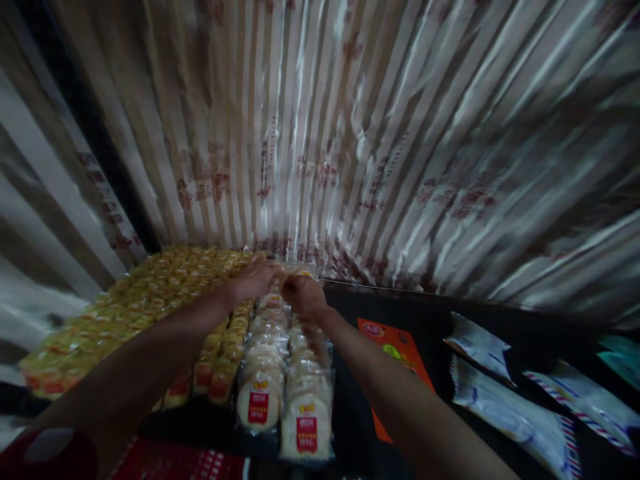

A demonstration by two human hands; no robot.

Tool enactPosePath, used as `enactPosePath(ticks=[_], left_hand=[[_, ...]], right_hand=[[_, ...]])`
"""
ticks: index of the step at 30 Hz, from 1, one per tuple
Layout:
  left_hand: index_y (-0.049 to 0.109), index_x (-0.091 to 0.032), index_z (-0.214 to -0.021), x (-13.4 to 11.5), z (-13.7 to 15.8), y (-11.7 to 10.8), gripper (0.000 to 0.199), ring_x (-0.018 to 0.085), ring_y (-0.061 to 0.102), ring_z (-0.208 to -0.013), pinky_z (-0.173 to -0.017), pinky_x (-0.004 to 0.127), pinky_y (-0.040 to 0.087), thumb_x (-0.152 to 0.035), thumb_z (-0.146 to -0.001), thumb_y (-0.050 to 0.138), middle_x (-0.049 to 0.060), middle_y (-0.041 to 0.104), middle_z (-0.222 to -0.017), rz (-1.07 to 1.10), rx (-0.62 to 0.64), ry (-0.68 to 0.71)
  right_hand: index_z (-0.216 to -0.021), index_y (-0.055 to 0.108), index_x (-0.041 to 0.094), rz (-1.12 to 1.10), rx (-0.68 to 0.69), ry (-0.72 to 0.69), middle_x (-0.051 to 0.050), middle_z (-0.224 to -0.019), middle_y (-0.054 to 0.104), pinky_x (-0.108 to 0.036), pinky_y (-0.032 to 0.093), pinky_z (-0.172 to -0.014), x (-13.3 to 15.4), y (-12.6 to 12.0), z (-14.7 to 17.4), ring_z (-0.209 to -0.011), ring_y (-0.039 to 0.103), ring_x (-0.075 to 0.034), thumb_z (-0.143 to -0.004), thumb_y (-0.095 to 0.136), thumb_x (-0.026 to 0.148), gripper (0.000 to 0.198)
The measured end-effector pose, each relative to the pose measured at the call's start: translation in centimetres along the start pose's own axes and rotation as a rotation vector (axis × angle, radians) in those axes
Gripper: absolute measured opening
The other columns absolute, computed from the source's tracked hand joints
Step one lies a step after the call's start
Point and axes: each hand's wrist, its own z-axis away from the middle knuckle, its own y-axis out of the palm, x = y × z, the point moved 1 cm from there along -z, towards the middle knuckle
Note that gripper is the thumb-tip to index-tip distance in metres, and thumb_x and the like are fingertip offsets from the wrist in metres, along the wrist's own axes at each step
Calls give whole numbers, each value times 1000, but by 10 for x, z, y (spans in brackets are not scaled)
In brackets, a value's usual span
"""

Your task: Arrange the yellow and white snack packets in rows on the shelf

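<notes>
Two rows of clear-wrapped round pale crackers (306, 417) with red and yellow labels run away from me on a dark surface. At their far end, both of my hands are close together. My left hand (256, 275) reaches over the top of the left row, its fingers stretched out and somewhat blurred. My right hand (304, 295) has curled fingers over the right row, near a clear packet (303, 270) at the back. What lies inside its fingers is hidden.
Many small yellow-wrapped packs (150, 293) are lined up on the left. An orange packet (400, 350) lies right of the crackers, with several white-and-blue packets (515, 407) farther right. A red package (175, 460) is near me. Striped wrinkled sheeting (320, 133) hangs behind.
</notes>
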Motion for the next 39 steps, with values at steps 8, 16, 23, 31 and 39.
enactPosePath(ticks=[8, 16, 23, 31, 39], left_hand=[[66, -17, -97, -12, 7, -4, 20, 22, 53, -107, -103, 38, 31, -23, -84, 51, 7, 66, -104, -65, 65, 42], [66, -16, -86, -12, 4, 0, 16, 22, 55, -102, -100, 36, 33, -24, -83, 53, 8, 67, -94, -91, 71, 8], [65, -16, -92, -10, 16, -1, 19, 22, 54, -103, -97, 36, 37, -24, -84, 49, 9, 65, -99, -104, 6, 4], [67, -16, -88, -16, 20, -5, 21, 25, 51, -108, -99, 38, 34, -26, -85, 49, 10, 64, -98, -137, 103, 32], [67, -14, -84, -20, 19, -1, 20, 23, 53, -104, -97, 35, 36, -19, -85, 48, 10, 65, -94, -167, 83, 15]], right_hand=[[-97, 70, 20, 2, -65, -2, -7, -97, 71, -21, 43, -72, 4, -1, 7, -89, 63, -15, -84, 52, 27, 23], [-94, 72, 22, 3, 80, -208, -4, -96, 72, -21, 44, -79, -4, -3, 14, -92, 62, -16, -84, 57, 34, 22], [-96, 72, 19, 118, 42, -126, -7, -92, 73, -23, 45, -74, 5, 0, 14, -87, 64, -18, -84, 52, 29, 25], [-95, 71, 19, 114, -66, -91, -8, -99, 70, -23, 43, -80, 8, 0, 18, -92, 61, -18, -86, 49, 25, 24], [-93, 72, 21, 133, 33, -254, -5, -93, 72, -25, 42, -83, -2, -1, 32, -93, 59, -19, -87, 51, 28, 23]])
